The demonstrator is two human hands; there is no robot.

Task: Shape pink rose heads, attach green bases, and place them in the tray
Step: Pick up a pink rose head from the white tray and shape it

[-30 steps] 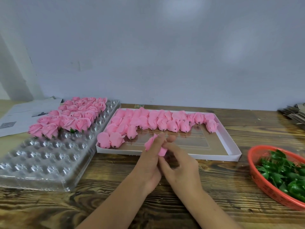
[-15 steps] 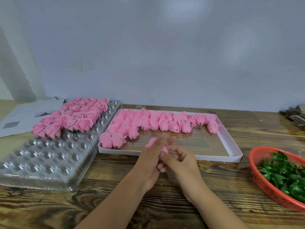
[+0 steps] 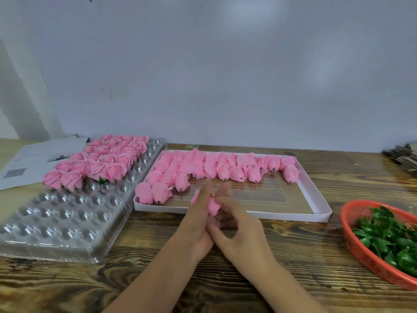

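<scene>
A pink rose head (image 3: 212, 205) sits between both hands over the table's middle, just in front of the white box. My left hand (image 3: 197, 219) holds it from the left with fingers reaching up past it. My right hand (image 3: 239, 231) pinches it from the right with curled fingers. The white box (image 3: 316, 199) holds several unshaped pink rose heads (image 3: 225, 168) in rows. On the left, the clear plastic tray (image 3: 56, 224) carries several finished roses (image 3: 101, 161) at its far end. Green bases (image 3: 390, 238) fill a red basket (image 3: 354, 240) at the right.
Printed paper sheets (image 3: 29, 159) lie at the far left beside the tray. A stack of cardboard pieces (image 3: 404, 154) sits at the far right edge. A grey wall stands behind the wooden table (image 3: 158, 279).
Both hands stay at the same spot and work the rose head; the right-hand fingers have shifted round it, and the flower sits lower between the hands.
</scene>
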